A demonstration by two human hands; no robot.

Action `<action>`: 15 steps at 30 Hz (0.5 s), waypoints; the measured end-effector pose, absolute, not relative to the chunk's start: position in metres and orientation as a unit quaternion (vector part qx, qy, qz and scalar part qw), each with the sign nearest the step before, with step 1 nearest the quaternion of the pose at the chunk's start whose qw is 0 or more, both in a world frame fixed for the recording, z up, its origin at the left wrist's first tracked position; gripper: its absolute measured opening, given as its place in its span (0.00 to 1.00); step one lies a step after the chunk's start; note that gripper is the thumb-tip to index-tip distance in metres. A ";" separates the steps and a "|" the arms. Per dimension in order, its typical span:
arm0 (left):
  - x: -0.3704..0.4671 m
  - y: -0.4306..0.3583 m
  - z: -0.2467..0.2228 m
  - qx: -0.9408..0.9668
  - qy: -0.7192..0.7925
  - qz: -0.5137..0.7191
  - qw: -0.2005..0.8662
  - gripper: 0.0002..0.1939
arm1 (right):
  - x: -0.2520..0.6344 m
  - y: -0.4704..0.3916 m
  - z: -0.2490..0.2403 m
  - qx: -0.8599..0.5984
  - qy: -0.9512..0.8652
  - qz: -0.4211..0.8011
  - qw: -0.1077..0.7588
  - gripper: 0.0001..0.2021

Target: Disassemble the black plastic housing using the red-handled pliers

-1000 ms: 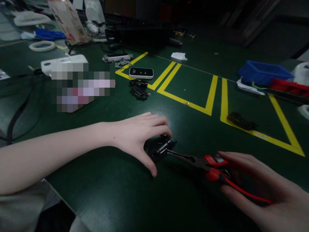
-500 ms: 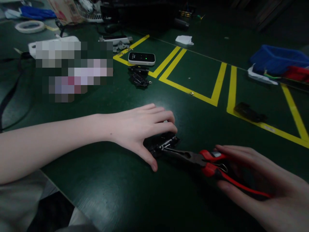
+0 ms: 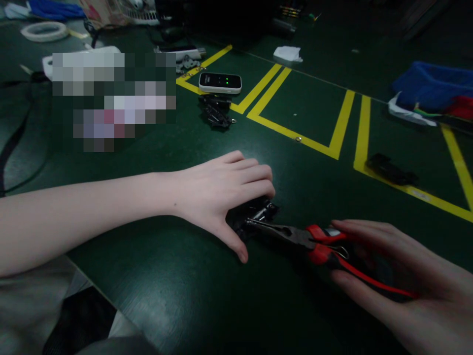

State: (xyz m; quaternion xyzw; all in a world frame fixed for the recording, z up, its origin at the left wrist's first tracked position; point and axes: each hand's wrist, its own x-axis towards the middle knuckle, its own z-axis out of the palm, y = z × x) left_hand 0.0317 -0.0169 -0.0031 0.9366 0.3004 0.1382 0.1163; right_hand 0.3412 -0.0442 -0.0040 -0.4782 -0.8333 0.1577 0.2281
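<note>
My left hand (image 3: 225,190) holds a small black part (image 3: 263,213), perhaps plastic, down on the green table. The thumb lies along its near side and the fingers curl over the far side, so much of the part is hidden under the palm. From the right, my right hand (image 3: 399,271) grips long-nose pliers (image 3: 295,235) with red and black handles, thumb below and fingers above. The plier tips touch the black part near a shiny edge. Whether the jaws clasp anything there, I cannot tell.
Beyond my left hand lie a black part (image 3: 215,112) and a white-edged device (image 3: 220,83) with green lights. Yellow tape (image 3: 291,132) marks the table. Another black part (image 3: 391,169) and a blue bin (image 3: 424,86) are at right. A tape roll (image 3: 45,31) sits far left.
The camera view has shifted slightly, so the table's objects appear a little further right. Both hands keep their grips, with the plier tips still at the black part. A second green light shows on the device.
</note>
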 end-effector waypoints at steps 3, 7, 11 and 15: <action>0.031 -0.017 -0.006 0.936 0.287 0.156 0.132 0.47 | 0.342 -0.047 -0.004 -0.492 -0.822 0.158 0.238 0.23; 0.029 -0.014 -0.006 0.936 0.262 0.149 0.181 0.43 | 0.341 -0.049 -0.005 -0.497 -0.816 0.163 0.245 0.22; 0.028 -0.012 -0.005 0.932 0.267 0.153 0.189 0.36 | 0.342 -0.048 -0.006 -0.495 -0.820 0.152 0.242 0.23; 0.028 -0.012 -0.004 0.934 0.272 0.154 0.171 0.38 | 0.348 -0.048 -0.007 -0.469 -0.844 0.133 0.223 0.22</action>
